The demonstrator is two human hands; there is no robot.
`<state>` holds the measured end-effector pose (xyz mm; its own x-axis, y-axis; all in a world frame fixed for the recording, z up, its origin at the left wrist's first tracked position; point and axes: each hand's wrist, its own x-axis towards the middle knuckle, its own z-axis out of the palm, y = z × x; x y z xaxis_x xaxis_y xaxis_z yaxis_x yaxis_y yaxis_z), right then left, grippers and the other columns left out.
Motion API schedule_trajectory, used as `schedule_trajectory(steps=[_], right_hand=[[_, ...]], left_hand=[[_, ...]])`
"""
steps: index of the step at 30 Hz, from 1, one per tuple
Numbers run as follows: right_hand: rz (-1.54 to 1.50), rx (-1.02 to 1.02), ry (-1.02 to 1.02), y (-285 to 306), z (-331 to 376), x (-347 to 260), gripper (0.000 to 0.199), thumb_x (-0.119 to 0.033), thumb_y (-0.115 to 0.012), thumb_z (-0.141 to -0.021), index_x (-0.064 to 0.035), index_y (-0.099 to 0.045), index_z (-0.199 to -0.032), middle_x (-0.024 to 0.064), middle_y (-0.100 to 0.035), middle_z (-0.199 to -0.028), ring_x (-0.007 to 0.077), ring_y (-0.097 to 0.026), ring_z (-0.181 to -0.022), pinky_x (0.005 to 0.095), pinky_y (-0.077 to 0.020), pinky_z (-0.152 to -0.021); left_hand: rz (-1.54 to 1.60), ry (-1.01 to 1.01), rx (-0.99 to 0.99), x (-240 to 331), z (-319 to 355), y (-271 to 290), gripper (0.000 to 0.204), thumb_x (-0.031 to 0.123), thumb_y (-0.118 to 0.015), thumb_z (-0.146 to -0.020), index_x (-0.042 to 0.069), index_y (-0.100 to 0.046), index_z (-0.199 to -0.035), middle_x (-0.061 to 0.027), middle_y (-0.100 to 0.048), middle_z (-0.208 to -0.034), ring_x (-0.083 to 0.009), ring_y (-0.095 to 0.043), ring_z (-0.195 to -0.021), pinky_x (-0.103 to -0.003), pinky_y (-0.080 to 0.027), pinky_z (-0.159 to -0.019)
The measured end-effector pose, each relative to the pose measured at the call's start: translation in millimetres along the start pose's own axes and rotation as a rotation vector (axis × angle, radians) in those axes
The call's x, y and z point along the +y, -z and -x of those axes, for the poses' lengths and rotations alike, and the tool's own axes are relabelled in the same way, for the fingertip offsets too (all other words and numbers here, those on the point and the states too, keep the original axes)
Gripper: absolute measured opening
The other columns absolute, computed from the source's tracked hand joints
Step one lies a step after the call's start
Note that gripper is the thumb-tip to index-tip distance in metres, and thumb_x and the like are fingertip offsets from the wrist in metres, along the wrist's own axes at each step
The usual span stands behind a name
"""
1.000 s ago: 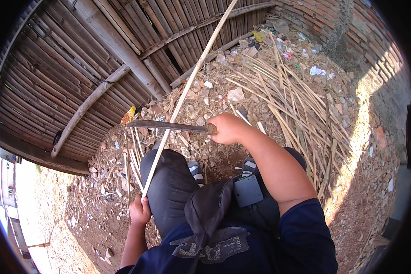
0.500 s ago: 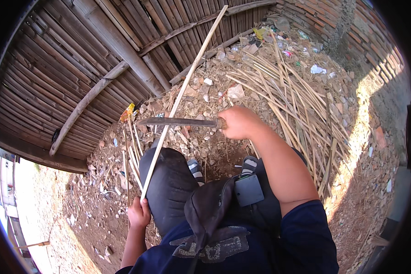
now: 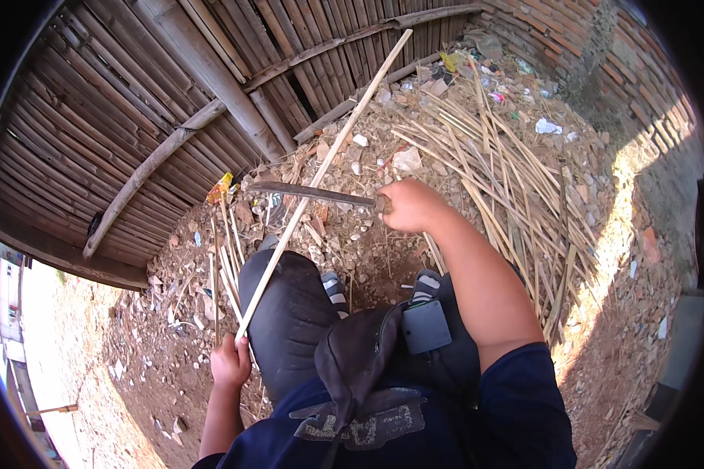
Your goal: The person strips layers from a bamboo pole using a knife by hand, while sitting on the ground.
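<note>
Head view, looking down over the person's lap. The left hand (image 3: 229, 362) is closed around the near end of a long bamboo strip (image 3: 321, 176); the strip runs up and to the right from that fist, passes over the left knee (image 3: 285, 313) clad in dark trousers, and ends high in the frame against the bamboo fence (image 3: 133, 117). The right hand (image 3: 411, 205) is wrapped tight around the handle of a long dark blade (image 3: 309, 192); the blade lies nearly level, pointing to the person's left, and crosses the bamboo strip roughly at the middle of the blade's length; whether the edge touches the strip or sits just above it cannot be told. The right forearm comes up from the lower right, bare below a dark blue sleeve (image 3: 516, 399); a small dark box-shaped device (image 3: 425, 327) hangs at the chest, beside a dark cloth.

Surroundings: a loose heap of split bamboo slats (image 3: 508, 180) lies on the ground to the right of the right hand, fanning toward the brick wall (image 3: 602, 55); rubble and pale stones cover the earth between the feet and the fence; a yellow wrapper (image 3: 220, 187) lies near the blade's tip; thicker bamboo poles (image 3: 211, 70) lean across the fence.
</note>
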<state>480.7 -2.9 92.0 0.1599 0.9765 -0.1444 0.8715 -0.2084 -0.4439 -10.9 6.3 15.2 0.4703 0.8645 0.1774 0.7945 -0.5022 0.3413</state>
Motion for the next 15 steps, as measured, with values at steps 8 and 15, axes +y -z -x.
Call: schedule_trajectory(steps=[8,15], right_hand=[[0.097,-0.047,0.020,20,19,-27,0.047,-0.019,-0.070,-0.077,-0.0160,-0.070,-0.124,0.0156,-0.072,-0.111,0.0341,-0.069,-0.105,0.0454,-0.0546,-0.094],[0.042,0.068,-0.292,34,20,8,0.043,-0.023,-0.070,-0.082,-0.0133,-0.068,-0.123,0.0158,-0.071,-0.114,0.0335,-0.067,-0.109,0.0452,-0.0545,-0.094]], left_hand=[[-0.024,0.025,-0.132,34,13,17,0.033,0.034,-0.059,-0.099,0.007,-0.052,-0.082,-0.0199,-0.059,-0.059,-0.0444,-0.062,-0.056,-0.052,-0.047,-0.051],[-0.104,0.048,-0.166,35,12,16,0.039,0.042,-0.058,-0.099,0.007,-0.052,-0.083,-0.0209,-0.061,-0.061,-0.0462,-0.063,-0.058,-0.055,-0.048,-0.053]])
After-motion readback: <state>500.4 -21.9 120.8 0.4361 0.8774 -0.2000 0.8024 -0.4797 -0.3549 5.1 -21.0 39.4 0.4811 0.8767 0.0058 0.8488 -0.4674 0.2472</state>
